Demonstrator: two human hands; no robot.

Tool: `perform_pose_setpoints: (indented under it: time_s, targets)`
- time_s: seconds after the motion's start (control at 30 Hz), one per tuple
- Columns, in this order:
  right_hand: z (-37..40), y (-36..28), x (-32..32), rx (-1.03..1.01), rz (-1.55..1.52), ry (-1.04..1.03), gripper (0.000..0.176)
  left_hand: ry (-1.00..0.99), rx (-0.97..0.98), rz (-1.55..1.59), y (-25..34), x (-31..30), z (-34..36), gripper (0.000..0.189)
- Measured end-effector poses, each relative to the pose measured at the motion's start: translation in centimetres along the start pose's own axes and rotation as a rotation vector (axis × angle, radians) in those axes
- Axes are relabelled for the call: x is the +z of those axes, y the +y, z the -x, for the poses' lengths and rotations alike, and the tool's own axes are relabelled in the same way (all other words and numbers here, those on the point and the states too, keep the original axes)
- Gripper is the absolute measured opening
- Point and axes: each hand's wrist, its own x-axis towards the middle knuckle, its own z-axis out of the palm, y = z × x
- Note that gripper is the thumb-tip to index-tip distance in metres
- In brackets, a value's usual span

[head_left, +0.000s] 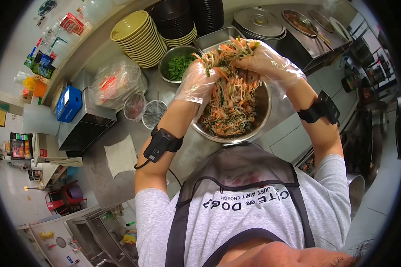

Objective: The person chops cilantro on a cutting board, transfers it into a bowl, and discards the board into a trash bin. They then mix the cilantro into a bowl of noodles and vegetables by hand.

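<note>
My left hand and my right hand both wear clear plastic gloves. Each is closed around a clump of shredded vegetable salad, with orange, pale and green strands. The clump is lifted above a large metal mixing bowl, and strands trail down into more of the same mix inside. The fingers are partly buried in the strands. Just beyond my left hand is a metal bowl of chopped green herbs. Behind the clump lies a rectangular metal tray.
Stacked yellow bowls and black bowls stand at the back. Left are a plastic bag, clear plastic cups, a blue device and a white cloth. Lidded pots and a pan of food sit back right.
</note>
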Motion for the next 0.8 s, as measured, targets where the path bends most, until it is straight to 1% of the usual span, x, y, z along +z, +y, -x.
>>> perform_pose_setpoints:
  time_s: [0.03,0.07,0.1,0.13,0.17,0.2,0.23,0.27,0.3,0.33,0.37,0.4,0.43,0.47,0.5,0.53,0.57,0.6,0.63,0.7,0.77,0.8]
  targets:
    - [0.0,-0.2,0.0,0.028,0.129,0.027,0.028,0.0,0.0,-0.001,0.5,-0.1,0.3,0.041]
    - [0.1,-0.7,-0.1,0.154,0.159,-0.006,0.027,-0.016,-0.009,-0.104,1.5,-0.3,0.9,0.041]
    - [-0.1,0.1,-0.2,0.156,0.157,-0.005,0.027,-0.033,-0.019,-0.207,1.9,-0.5,1.3,0.041]
    - [-0.5,1.6,-0.5,0.063,0.19,-0.007,0.029,-0.066,0.012,-0.094,0.9,-0.6,1.4,0.041]
    - [-0.7,2.5,-0.6,-0.031,0.223,-0.009,0.031,-0.068,0.012,-0.094,0.7,-0.6,1.3,0.041]
    - [-0.8,2.9,-0.6,0.001,0.311,0.012,0.029,-0.095,0.027,-0.252,0.6,-0.8,1.3,0.041]
    - [-0.8,3.0,-0.6,0.001,0.311,0.013,0.029,-0.123,0.042,-0.41,0.4,-0.9,1.2,0.041]
    - [-0.7,3.0,-0.6,0.011,0.465,0.004,0.024,-0.179,0.116,-0.44,-0.1,-1.2,1.1,0.038]
    - [-0.6,3.1,-0.5,0.022,0.62,-0.005,0.019,-0.18,0.117,-0.44,-0.6,-1.2,1.0,0.038]
    - [-0.5,3.4,-0.1,0.101,0.671,-0.011,0.022,-0.229,0.048,-0.39,-1.0,-1.2,1.0,0.037]
    - [-0.4,5.1,-0.1,-0.007,0.647,-0.019,0.032,-0.278,-0.02,-0.34,-1.6,-1.2,0.9,0.037]
    - [0.0,6.2,-0.3,0.07,0.622,-0.044,0.035,-0.277,-0.02,-0.34,-2.5,-1.2,0.9,0.037]
    - [0.4,6.5,-0.2,0.147,0.596,-0.07,0.038,-0.297,-0.103,-0.234,-3.6,-1.2,0.8,0.039]
    - [0.8,7.1,0.0,0.159,0.609,-0.121,0.04,-0.315,-0.185,-0.128,-5.1,-1.2,0.7,0.042]
    - [0.9,8.4,0.0,0.183,0.604,-0.211,0.036,-0.333,-0.268,-0.021,-7.0,-1.2,0.6,0.045]
    - [1.2,11.3,0.3,0.115,0.632,-0.245,0.03,-0.302,-0.106,-0.112,-10.4,-1.3,0.2,0.048]
    - [1.6,14.1,1.0,0.047,0.659,-0.278,0.025,-0.301,-0.106,-0.113,-13.1,-1.4,-0.2,0.048]
    - [2.2,15.2,2.1,0.051,0.654,-0.386,0.023,-0.278,-0.077,-0.197,-15.2,-1.6,-0.5,0.048]
    - [3.0,16.1,3.3,0.057,0.647,-0.492,0.021,-0.256,-0.047,-0.28,-16.1,-1.6,-0.8,0.047]
    - [4.0,19.0,6.3,0.127,0.613,-0.771,0.021,-0.23,-0.072,-0.333,-16.0,-1.2,-1.2,0.044]
    - [5.0,19.9,8.7,0.206,0.583,-0.77,0.022,-0.064,-0.065,-0.413,-17.1,-0.3,-1.8,0.038]
    - [5.2,19.9,8.7,0.205,0.589,-0.769,0.022,-0.031,0.134,-0.582,-19.9,-0.3,-2.6,0.036]
